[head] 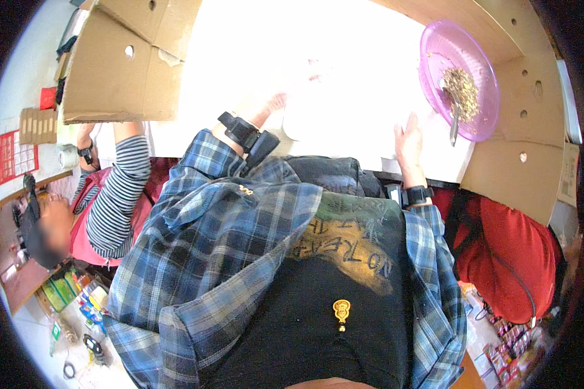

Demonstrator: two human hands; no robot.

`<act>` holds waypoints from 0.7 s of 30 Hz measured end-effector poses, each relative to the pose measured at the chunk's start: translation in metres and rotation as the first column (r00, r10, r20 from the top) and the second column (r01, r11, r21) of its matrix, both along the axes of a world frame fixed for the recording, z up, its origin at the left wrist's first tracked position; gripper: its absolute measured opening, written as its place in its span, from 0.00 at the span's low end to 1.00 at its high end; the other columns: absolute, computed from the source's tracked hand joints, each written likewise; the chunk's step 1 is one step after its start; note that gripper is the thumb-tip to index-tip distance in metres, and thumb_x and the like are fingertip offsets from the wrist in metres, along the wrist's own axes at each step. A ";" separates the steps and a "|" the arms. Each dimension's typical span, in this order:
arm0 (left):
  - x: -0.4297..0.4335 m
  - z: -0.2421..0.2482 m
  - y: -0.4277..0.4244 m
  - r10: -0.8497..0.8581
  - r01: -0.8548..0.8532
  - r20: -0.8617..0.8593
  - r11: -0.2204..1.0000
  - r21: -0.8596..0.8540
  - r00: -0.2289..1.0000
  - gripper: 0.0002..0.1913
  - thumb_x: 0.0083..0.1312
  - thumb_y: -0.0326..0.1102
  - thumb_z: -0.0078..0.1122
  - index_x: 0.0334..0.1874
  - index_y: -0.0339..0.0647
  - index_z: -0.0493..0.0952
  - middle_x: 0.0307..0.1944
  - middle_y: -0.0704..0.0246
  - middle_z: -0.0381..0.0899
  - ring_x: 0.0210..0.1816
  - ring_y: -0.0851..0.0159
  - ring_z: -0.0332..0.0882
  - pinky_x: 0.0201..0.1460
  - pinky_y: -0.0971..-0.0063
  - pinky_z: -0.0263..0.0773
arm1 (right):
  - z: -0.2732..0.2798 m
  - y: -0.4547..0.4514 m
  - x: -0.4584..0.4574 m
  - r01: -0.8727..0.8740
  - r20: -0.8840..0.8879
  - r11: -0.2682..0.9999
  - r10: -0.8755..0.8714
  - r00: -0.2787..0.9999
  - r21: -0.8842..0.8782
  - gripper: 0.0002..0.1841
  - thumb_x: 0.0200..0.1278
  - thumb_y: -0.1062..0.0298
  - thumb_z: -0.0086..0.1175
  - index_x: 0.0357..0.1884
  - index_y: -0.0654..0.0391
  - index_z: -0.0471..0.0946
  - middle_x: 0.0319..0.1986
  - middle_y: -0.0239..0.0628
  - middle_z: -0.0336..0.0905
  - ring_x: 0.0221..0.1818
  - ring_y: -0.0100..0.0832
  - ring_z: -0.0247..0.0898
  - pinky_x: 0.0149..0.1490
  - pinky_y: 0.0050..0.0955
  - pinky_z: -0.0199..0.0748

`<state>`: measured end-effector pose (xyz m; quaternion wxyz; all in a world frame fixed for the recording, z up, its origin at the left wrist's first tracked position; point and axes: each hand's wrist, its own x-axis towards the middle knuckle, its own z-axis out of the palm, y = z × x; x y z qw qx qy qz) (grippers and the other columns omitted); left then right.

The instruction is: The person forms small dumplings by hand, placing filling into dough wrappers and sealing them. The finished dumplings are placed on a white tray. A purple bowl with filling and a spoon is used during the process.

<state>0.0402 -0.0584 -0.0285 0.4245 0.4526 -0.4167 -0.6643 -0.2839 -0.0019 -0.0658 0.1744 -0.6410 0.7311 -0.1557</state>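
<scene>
A white table surface [214, 92] before me is badly washed out by glare. On it lies a pale flat thing [297, 129] with a rounded corner; its kind is unclear. My left hand [275, 103] is beside its left edge, the fingers lost in the brightness. My right hand [409, 141] is low over the table's near right side, thumb and fingers apart, nothing seen in it. Just beyond it stands a purple translucent plastic bowl [430, 73]. A chopped, crumbly mixture [462, 92] lies in the bowl with a metal spoon [454, 124]. Faint reddish marks [314, 70] show farther off.
Cardboard panels stand at the left [121, 82] and right [511, 165] of the table. Behind the left panel a co-worker in striped sleeves [119, 194] reaches to the table. Red cloth [506, 262] hangs at my right. Packaged goods [511, 350] lie lower right.
</scene>
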 end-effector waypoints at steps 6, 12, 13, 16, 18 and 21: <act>0.040 -0.013 -0.017 0.428 -0.397 0.204 0.900 -0.179 0.880 0.09 0.67 0.23 0.49 0.47 0.27 0.74 0.41 0.62 0.79 0.39 0.67 0.80 0.44 0.77 0.79 | -0.021 -0.005 -0.027 -0.032 0.086 0.997 0.038 0.996 -0.076 0.31 0.60 0.68 0.56 0.63 0.71 0.62 0.56 0.61 0.69 0.60 0.53 0.66 0.65 0.40 0.61; 0.041 -0.052 0.014 0.299 -0.319 0.256 0.947 0.038 0.919 0.11 0.65 0.18 0.44 0.47 0.27 0.74 0.43 0.61 0.78 0.42 0.67 0.79 0.47 0.76 0.78 | -0.023 -0.004 -0.022 -0.044 0.011 0.986 0.047 0.999 -0.159 0.31 0.61 0.66 0.56 0.64 0.68 0.61 0.53 0.60 0.72 0.54 0.54 0.72 0.58 0.41 0.69; 0.038 -0.055 0.020 0.258 -0.270 0.291 0.963 0.001 0.921 0.13 0.64 0.18 0.44 0.48 0.27 0.74 0.44 0.61 0.78 0.43 0.66 0.79 0.48 0.76 0.77 | -0.020 -0.003 -0.021 -0.042 0.020 0.987 0.045 0.999 -0.154 0.31 0.61 0.66 0.56 0.64 0.69 0.61 0.53 0.61 0.72 0.54 0.54 0.72 0.58 0.40 0.69; 0.032 -0.057 0.042 0.181 -0.157 0.288 0.982 -0.106 0.940 0.18 0.62 0.19 0.43 0.53 0.26 0.73 0.46 0.61 0.79 0.50 0.65 0.76 0.58 0.74 0.71 | -0.014 -0.001 -0.016 -0.030 0.044 0.991 0.036 0.998 -0.130 0.30 0.61 0.67 0.56 0.63 0.70 0.62 0.53 0.61 0.72 0.54 0.53 0.72 0.58 0.39 0.69; 0.033 -0.054 0.051 0.189 -0.164 0.159 0.974 -0.156 0.969 0.19 0.61 0.20 0.43 0.55 0.27 0.72 0.48 0.60 0.78 0.53 0.67 0.74 0.60 0.74 0.68 | -0.009 0.001 -0.012 -0.019 0.046 0.994 0.024 0.999 -0.112 0.30 0.61 0.68 0.56 0.63 0.71 0.62 0.53 0.61 0.72 0.54 0.53 0.72 0.58 0.39 0.69; 0.043 -0.047 0.052 0.176 -0.050 0.403 0.952 -0.303 0.898 0.22 0.62 0.25 0.45 0.61 0.32 0.69 0.58 0.59 0.73 0.62 0.59 0.68 0.67 0.67 0.61 | -0.003 0.002 -0.005 -0.007 0.037 0.991 0.012 0.999 -0.134 0.29 0.61 0.69 0.56 0.63 0.71 0.62 0.52 0.62 0.72 0.53 0.53 0.73 0.57 0.39 0.70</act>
